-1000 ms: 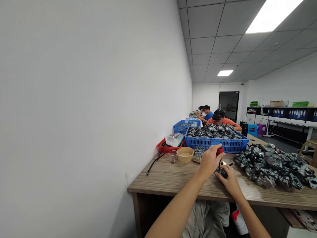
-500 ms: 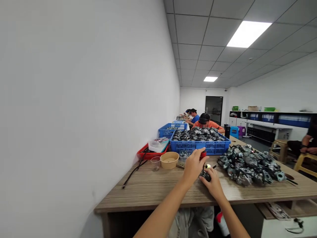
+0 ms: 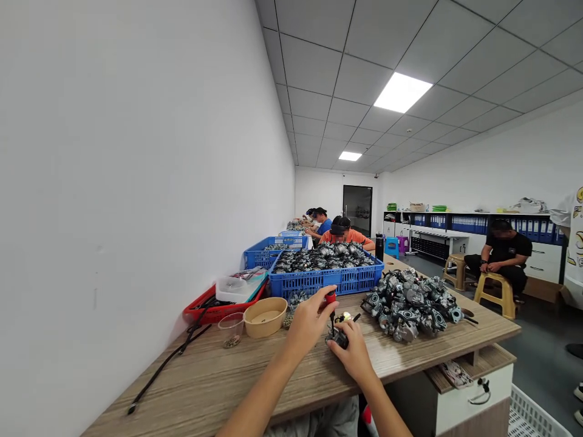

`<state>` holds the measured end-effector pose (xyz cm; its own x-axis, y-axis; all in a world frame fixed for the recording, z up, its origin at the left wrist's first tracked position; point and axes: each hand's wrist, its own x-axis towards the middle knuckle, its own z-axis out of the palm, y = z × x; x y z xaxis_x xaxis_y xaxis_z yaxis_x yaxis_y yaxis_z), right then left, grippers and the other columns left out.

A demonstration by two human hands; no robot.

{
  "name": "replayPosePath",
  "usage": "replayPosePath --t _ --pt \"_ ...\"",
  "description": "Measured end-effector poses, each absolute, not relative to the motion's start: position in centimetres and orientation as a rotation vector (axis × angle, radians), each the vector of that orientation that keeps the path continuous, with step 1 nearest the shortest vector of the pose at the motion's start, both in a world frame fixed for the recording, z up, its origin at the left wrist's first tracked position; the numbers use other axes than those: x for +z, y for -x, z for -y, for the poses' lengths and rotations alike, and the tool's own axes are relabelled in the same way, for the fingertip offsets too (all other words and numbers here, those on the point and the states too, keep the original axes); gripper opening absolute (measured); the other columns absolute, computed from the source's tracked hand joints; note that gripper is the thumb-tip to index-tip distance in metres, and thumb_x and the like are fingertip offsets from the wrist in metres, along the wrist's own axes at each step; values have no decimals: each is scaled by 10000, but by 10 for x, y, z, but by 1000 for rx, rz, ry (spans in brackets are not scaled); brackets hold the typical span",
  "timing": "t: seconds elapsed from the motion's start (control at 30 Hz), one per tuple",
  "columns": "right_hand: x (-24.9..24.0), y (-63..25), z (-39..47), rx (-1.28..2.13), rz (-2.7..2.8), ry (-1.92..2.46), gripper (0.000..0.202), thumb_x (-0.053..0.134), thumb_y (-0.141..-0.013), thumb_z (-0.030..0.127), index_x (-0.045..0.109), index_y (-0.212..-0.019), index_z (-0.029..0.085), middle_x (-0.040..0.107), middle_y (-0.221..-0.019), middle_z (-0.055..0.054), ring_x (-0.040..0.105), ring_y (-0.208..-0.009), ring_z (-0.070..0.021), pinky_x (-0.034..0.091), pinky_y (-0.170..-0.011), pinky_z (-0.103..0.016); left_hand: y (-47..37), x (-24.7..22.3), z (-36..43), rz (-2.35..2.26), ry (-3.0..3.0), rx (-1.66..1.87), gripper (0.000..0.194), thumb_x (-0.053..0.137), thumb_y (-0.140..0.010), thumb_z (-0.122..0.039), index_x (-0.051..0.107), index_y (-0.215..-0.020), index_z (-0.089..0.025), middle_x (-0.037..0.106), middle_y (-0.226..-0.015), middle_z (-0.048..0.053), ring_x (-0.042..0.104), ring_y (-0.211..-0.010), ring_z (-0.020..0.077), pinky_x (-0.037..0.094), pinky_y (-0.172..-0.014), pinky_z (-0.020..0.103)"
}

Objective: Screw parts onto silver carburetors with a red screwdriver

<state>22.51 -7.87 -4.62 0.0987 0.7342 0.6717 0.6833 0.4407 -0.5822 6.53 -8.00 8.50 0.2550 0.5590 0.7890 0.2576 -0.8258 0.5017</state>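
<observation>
My left hand (image 3: 310,321) is closed on the red handle of a screwdriver (image 3: 331,297), which stands upright with its dark shaft pointing down. The shaft's tip meets a small metal carburetor (image 3: 336,337) on the wooden table (image 3: 218,376). My right hand (image 3: 353,350) grips that carburetor from the right, thumb in front and fingers behind. Part of the carburetor is hidden by the fingers. To the right of my hands lies a large pile of similar metal carburetors (image 3: 412,303).
Behind my hands stands a blue crate (image 3: 325,281) full of metal parts. A tan bowl (image 3: 265,318), a clear cup (image 3: 231,331) and a red tray (image 3: 223,312) stand on the left. A person in orange (image 3: 357,238) sits beyond the crate.
The view has turned to the right, so the table and hands appear further left and a seated person in black shows fully. Both hands keep their holds.
</observation>
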Motion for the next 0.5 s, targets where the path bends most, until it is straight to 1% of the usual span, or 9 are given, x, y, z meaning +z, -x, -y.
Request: replayPosePath --t 0.1,0.17,0.23,0.3,0.37,0.43,0.5 --pt "-46 -225 80 54 1617 1270 309 723 -843 239 711 -1146 297 706 -1155 -42 643 -1113 -277 540 -993 -411 -58 85 85 -784 -2239 1779 277 601 -966 -324 690 -1221 -263 809 -1101 31 792 -928 229 652 -847 371" --pt "-47 -224 80 55 1620 1282 343 742 -829 243 702 -1165 298 696 -1170 -40 639 -1130 -276 541 -1003 -406 -48 88 90 -793 -2219 1962 279 593 -993 -317 663 -1256 -257 789 -1171 56 773 -1026 239 634 -909 384" --pt "-48 -224 81 58 1617 1298 412 773 -795 237 691 -1195 296 676 -1188 -47 632 -1154 -281 538 -1018 -410 -34 90 98 -782 -2309 2180 297 588 -1011 -258 638 -1304 -267 775 -1171 62 751 -1070 234 613 -942 371" --pt "-50 -223 81 61 1610 1310 469 794 -763 226 685 -1215 293 642 -1210 -61 625 -1178 -291 536 -1036 -421 -18 86 106 -808 -2539 2300 392 566 -1012 -161 604 -1381 -288 757 -1152 67 737 -1064 225 596 -943 353" --pt "-50 -222 82 60 1599 1312 471 791 -747 208 693 -1200 294 600 -1234 -74 618 -1204 -299 532 -1057 -432 -1 70 112 -938 -2821 2178 521 515 -998 -74 558 -1461 -310 736 -1136 77 726 -1044 223 582 -934 349" --pt "-50 -222 82 57 1590 1306 455 779 -739 192 704 -1177 292 567 -1250 -84 617 -1216 -308 538 -1056 -443 14 43 114 -1126 -3040 1910 622 423 -964 2 561 -1474 -327 725 -1132 80 715 -1050 221 571 -944 354" --pt "-50 -222 84 53 1587 1295 441 766 -737 185 709 -1163 286 560 -1241 -91 622 -1210 -320 551 -1038 -458 26 10 110 -1313 -3159 1655 670 402 -916 35 603 -1443 -328 736 -1100 62 717 -1019 216 572 -933 350"
